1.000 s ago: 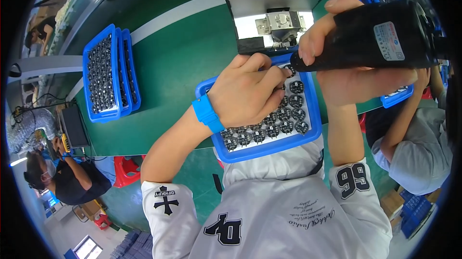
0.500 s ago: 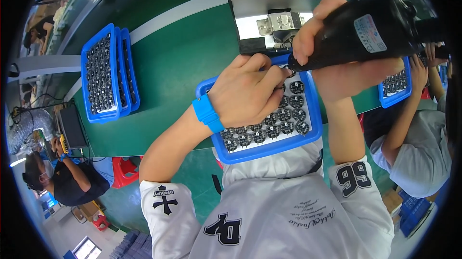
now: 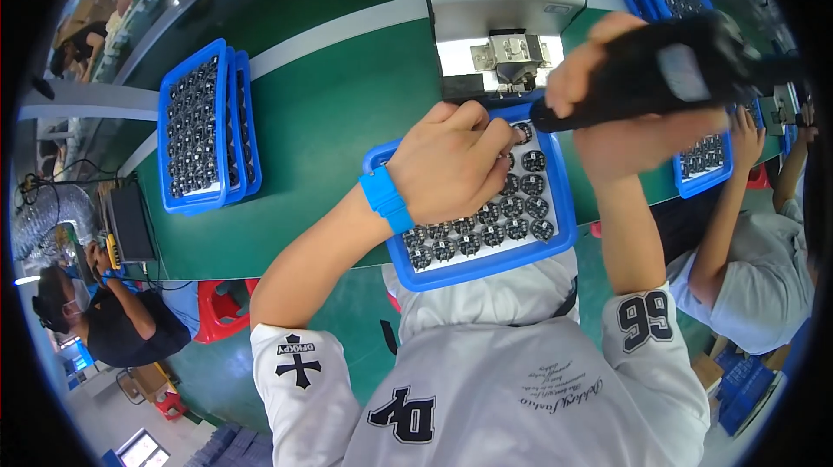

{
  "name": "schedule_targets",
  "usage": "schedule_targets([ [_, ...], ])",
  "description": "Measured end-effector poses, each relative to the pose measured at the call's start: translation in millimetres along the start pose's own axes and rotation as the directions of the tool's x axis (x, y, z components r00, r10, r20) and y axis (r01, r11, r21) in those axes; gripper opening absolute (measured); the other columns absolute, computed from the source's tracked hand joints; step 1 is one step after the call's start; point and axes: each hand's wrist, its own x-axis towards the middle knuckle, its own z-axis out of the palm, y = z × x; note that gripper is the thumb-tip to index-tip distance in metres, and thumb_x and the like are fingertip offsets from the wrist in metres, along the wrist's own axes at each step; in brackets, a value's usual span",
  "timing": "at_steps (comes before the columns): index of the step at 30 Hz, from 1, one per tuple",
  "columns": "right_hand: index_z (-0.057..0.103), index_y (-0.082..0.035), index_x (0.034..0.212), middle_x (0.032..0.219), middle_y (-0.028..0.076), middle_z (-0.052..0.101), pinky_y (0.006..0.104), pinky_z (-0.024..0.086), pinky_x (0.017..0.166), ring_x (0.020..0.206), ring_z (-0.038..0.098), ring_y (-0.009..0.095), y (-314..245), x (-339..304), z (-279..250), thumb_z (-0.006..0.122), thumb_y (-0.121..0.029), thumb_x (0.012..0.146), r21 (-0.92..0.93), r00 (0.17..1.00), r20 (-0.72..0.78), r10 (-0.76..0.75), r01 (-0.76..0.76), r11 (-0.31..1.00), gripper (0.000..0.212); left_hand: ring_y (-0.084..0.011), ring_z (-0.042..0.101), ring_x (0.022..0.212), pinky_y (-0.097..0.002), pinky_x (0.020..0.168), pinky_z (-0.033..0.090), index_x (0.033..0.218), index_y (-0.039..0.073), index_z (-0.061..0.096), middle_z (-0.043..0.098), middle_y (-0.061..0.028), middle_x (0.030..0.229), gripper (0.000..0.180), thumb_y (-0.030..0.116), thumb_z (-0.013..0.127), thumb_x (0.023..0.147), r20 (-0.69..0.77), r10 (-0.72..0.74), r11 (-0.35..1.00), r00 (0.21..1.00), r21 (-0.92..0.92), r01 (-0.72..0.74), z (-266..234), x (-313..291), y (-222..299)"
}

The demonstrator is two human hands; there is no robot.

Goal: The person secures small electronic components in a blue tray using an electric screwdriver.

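Note:
My left hand [image 3: 451, 163], with a blue wristband, rests curled over a blue tray [image 3: 486, 269] of small round black parts, its fingertips pinching at one part near the tray's far edge. My right hand [image 3: 629, 124] grips a black electric screwdriver [image 3: 668, 76], held level with its tip pointing left toward my left fingertips. Just beyond the tray stands a grey metal fixture [image 3: 499, 42] with a small clamp block at its front.
A stack of blue trays [image 3: 204, 128] with the same black parts lies left on the green bench. More blue trays [image 3: 703, 163] sit at right, where another person's arm reaches in. A seated person is at lower left by a dark box [image 3: 130, 224].
My right hand has swung the screwdriver's body up and to the right, and its tip stays near the tray's far edge. My left hand has barely moved.

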Motion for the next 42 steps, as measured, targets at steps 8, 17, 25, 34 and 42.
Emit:
schedule_targets([
  [8, 0.056, 0.001, 0.119, 0.068, 0.011, 0.059, 0.0324, 0.048, 0.052, 0.051, 0.055, 0.02, -59.3, 33.6, 39.6, 0.031, -0.098, 0.081, 0.047, 0.929, 0.171, -0.327, 0.324, 0.945, 0.108, -0.0251, 0.062, 0.097, -0.0406, 0.09, 0.046, 0.116, 0.004, 0.063, 0.07, -0.0059, 0.099, 0.029, 0.011, 0.063, 0.089, 0.047, -0.064, 0.989, 0.997, -0.131, 0.069, -4.2, -1.6, -0.5],
  [17, 0.06, -0.002, 0.091, 0.056, 0.006, 0.053, 0.0262, 0.043, 0.041, 0.044, 0.052, 0.014, -46.6, 58.6, 69.1, 0.037, -0.084, 0.095, 0.43, 0.962, 0.133, -0.238, 0.16, 0.889, 0.085, -0.0302, 0.061, 0.106, -0.0429, 0.094, 0.042, 0.115, -0.002, 0.05, 0.072, -0.009, 0.126, 0.035, 0.003, 0.058, 0.082, 0.117, -0.072, 0.984, 0.991, -0.152, 0.089, -5.0, 0.6, 0.2],
  [25, 0.055, -0.001, 0.114, 0.069, 0.01, 0.058, 0.0314, 0.046, 0.053, 0.053, 0.055, 0.019, -34.3, 31.1, 29.0, 0.034, -0.096, 0.083, 0.278, 0.979, 0.187, -0.083, 0.028, 0.96, 0.102, -0.0289, 0.062, 0.102, -0.0432, 0.093, 0.044, 0.116, -0.001, 0.058, 0.071, -0.0098, 0.108, 0.034, 0.007, 0.061, 0.083, 0.037, -0.093, 0.981, 0.995, -0.167, 0.098, -0.7, -7.9, -3.8],
  [34, 0.049, 0.005, 0.137, 0.08, 0.014, 0.061, 0.0349, 0.048, 0.061, 0.063, 0.058, 0.021, -6.1, 1.2, -13.9, 0.043, -0.102, 0.073, 0.359, 0.891, 0.356, -0.281, 0.147, 0.922, 0.125, -0.0283, 0.063, 0.104, -0.0435, 0.094, 0.044, 0.112, 0.0, 0.054, 0.071, -0.0092, 0.109, 0.03, 0.008, 0.063, 0.084, 0.04, -0.095, 0.979, 0.995, -0.179, 0.1, 0.4, -5.0, -3.2],
  [42, 0.052, 0.003, 0.133, 0.075, 0.012, 0.063, 0.0316, 0.05, 0.058, 0.058, 0.059, 0.021, 13.5, -2.4, -7.2, 0.036, -0.103, 0.072, 0.338, 0.948, 0.253, -0.193, 0.1, 0.936, 0.123, -0.03, 0.063, 0.098, -0.0425, 0.089, 0.045, 0.111, 0.0, 0.056, 0.069, -0.0104, 0.105, 0.029, 0.008, 0.062, 0.085, -0.033, -0.096, 0.979, 0.995, -0.186, 0.088, 3.3, -5.2, -2.0],
])
